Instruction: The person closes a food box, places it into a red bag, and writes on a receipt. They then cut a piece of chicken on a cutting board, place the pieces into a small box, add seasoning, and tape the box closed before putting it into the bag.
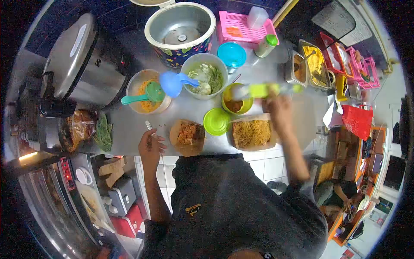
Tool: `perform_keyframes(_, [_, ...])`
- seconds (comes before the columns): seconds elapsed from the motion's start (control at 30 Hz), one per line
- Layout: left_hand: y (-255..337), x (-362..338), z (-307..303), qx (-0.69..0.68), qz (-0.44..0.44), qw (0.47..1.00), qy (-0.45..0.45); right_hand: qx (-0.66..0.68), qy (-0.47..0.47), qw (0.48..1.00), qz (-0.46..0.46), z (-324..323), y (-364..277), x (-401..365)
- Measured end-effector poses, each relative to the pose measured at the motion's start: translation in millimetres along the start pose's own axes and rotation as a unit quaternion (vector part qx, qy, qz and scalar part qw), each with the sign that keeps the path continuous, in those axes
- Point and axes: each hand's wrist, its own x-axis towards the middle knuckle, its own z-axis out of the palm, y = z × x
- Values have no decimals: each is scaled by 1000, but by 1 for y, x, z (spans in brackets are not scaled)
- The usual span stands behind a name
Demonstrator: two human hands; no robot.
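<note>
L hand point(152, 146), 10 o'clock: fingers part-curled, pinching small white item point(148, 125) | R hand point(275, 103), 1 o'clock: closed round green-labelled bottle point(258, 90), blurred, beyond noodle box point(252, 132) at 12 | step, judged: handling bottle

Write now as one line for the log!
right hand: holds blurry green thing near yellow tub | left hand: holds small white thing

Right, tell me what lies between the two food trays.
A round green lid lies between the left tray and the noodle tray, as the head view shows.
</note>
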Motion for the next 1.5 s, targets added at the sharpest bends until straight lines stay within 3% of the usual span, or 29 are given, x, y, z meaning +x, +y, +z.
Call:
perform_keyframes(0.07, [2,-2,5,-10,-9,1000,10,110,-22,993,-33,-29,-3,62])
perform_keyframes(0.17, [1,-6,12,-44,-12,998,31,84,-40,996,-4,-71,22,150])
perform_keyframes(0.23, [3,-8,21,-2,32,997,77,-113,-139,981,77,-82,43,189])
perform_keyframes(0.27, [10,-10,30,-1,30,996,81,-113,-143,980,77,-80,55,195])
perform_keyframes(0.33, [34,-12,61,167,214,953,134,-74,-250,962,79,-75,82,207])
perform_keyframes(0.4, [51,-14,100,167,216,960,69,-138,-273,944,119,-70,118,241])
perform_keyframes(0.47, [63,-13,127,235,308,922,-29,-237,-330,908,98,-63,143,258])
perform_keyframes(0.6, [61,1,128,315,293,902,-43,-243,-286,924,68,-69,197,291])
perform_keyframes(0.63, [47,6,118,344,303,888,42,-278,-199,936,83,-66,196,287])
perform_keyframes(0.67, [35,7,105,371,312,866,125,-274,-204,936,87,-68,193,281])
perform_keyframes(0.7, [39,5,93,420,285,844,173,-432,-162,880,-116,-72,186,273])
perform_keyframes(0.73, [30,5,80,424,286,842,173,-558,-105,761,-313,-78,173,264])
perform_keyframes(0.8, [2,0,55,338,126,926,111,-590,-87,755,-273,-51,80,184])
perform_keyframes(0.87, [-3,-7,46,343,95,932,60,-418,-139,856,-271,-21,15,99])
perform_keyframes(0.9, [-6,-9,45,291,64,954,21,-340,-180,895,-226,1,-8,55])
perform_keyframes(0.93, [-9,-8,44,237,35,971,-20,-348,-232,872,-256,15,-22,15])
perform_keyframes(0.97, [-17,-6,44,266,88,960,-16,-343,-298,857,-244,31,-23,-17])
perform_keyframes(1.03, [-14,-5,48,260,83,962,-11,-332,-347,824,-300,72,2,-60])
perform_keyframes(1.07, [-13,-5,49,253,75,965,-3,-334,-344,825,-298,94,17,-70])
perform_keyframes(1.13, [-12,-4,47,270,56,961,-14,-357,-222,812,-404,130,61,-84])
perform_keyframes(1.27, [-16,-3,33,269,94,958,-31,-341,-277,826,-354,143,85,-88])
perform_keyframes(1.37, [-14,-2,31,233,34,969,-75,-349,-287,811,-372,149,108,-94])
perform_keyframes(1.43, [-32,1,33,218,215,951,-51,-337,-252,834,-358,155,103,-106])
perform_keyframes(1.5, [-42,1,34,213,230,947,-65,-320,-217,856,-344,159,104,-118])
